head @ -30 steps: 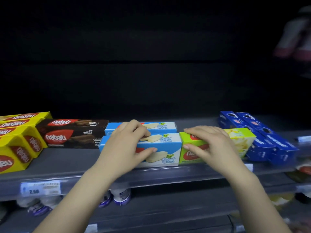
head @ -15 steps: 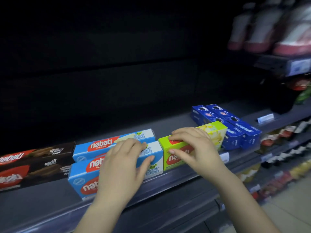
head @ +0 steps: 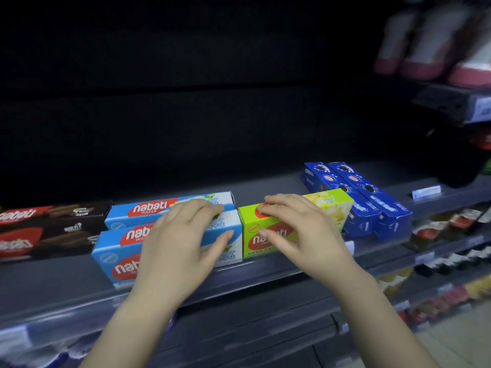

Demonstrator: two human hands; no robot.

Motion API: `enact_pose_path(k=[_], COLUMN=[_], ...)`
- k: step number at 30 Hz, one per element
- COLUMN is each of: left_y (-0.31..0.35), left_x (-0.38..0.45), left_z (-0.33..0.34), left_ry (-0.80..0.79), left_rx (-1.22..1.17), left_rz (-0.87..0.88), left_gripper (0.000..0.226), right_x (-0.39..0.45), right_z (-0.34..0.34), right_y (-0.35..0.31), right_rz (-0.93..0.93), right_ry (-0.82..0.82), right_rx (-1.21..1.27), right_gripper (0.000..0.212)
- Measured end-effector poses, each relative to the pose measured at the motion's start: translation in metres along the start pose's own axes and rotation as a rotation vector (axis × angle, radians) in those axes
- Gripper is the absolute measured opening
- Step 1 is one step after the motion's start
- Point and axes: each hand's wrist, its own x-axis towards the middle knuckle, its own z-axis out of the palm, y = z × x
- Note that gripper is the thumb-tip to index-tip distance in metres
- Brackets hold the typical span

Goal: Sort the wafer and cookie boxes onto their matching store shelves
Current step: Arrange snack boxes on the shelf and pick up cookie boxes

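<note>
On the grey shelf (head: pixel 58 277) a light-blue Nabati wafer box (head: pixel 114 257) lies at the front, with a second light-blue box (head: pixel 148 208) behind it. My left hand (head: pixel 178 240) grips the front blue box, fingers over its top and thumb on its front face. Right beside it lies a green Nabati wafer box (head: pixel 332 208). My right hand (head: pixel 297 229) grips the green box the same way. Two dark-blue Oreo cookie boxes (head: pixel 372 197) lie to the right of the green box. Brown Nabati chocolate boxes (head: pixel 53 229) lie at the left.
The back of the shelf is dark. A white price tag (head: pixel 426 192) sits on the shelf edge at right. Lower shelves (head: pixel 451 261) at the right hold small packaged goods. Pink and white packs (head: pixel 425 49) stand on an upper shelf at top right.
The view has swung to the right, so the yellow boxes at the left have left the frame. Both hands stay on the same two boxes.
</note>
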Motion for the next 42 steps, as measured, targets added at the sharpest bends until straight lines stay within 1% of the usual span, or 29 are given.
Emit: enact_pose_path(k=[3,6,8,13,16,20,25,28,30,33,38,40,42], left_y=[0.027,0.065,0.095,0.175,0.212,0.244,0.253,0.25,0.245,0.237,0.236,0.234,0.231], left_x=[-0.003,0.001,0.008,0.03,0.043,0.056,0.062,0.06,0.059,0.057,0.055,0.056,0.056], left_z=[0.005,0.015,0.025,0.064,0.091,0.123,0.153,0.164,0.166,0.167,0.171,0.171,0.169], left_ry=[0.029,0.053,0.072,0.067,0.029,0.004,-0.034,-0.05,-0.051,-0.058,-0.031,-0.013,0.042], left_rx=[-0.028,-0.051,-0.046,-0.005,0.013,0.009,0.057,0.013,-0.02,-0.076,-0.05,-0.073,-0.108], left_rz=[-0.023,-0.037,-0.015,0.06,0.081,0.1,0.029,-0.001,-0.004,-0.014,0.036,0.053,0.083], left_gripper=[0.037,0.038,0.038,0.036,0.04,0.044,0.056,0.062,0.064,0.066,0.072,0.068,0.054], right_x=[-0.006,-0.013,-0.02,-0.047,-0.061,-0.075,-0.08,-0.08,-0.08,-0.08,-0.079,-0.08,-0.082], right_z=[-0.014,-0.043,-0.064,-0.111,-0.132,-0.147,-0.132,-0.118,-0.111,-0.105,-0.1,-0.1,-0.102], right_y=[0.007,0.027,0.046,0.097,0.126,0.162,0.19,0.197,0.199,0.199,0.198,0.198,0.199], right_rz=[-0.051,-0.104,-0.127,-0.072,-0.044,-0.019,0.028,0.059,0.1,0.106,0.111,0.119,0.121], right_ry=[0.017,0.061,0.111,0.148,0.116,0.092,-0.023,-0.096,-0.086,-0.056,-0.029,-0.02,-0.009], right_rx=[0.008,-0.072,-0.154,-0.332,-0.372,-0.368,-0.253,-0.12,-0.045,-0.01,0.039,0.058,0.086], right_gripper=[0.038,0.038,0.038,0.043,0.046,0.048,0.055,0.062,0.065,0.065,0.067,0.068,0.065])
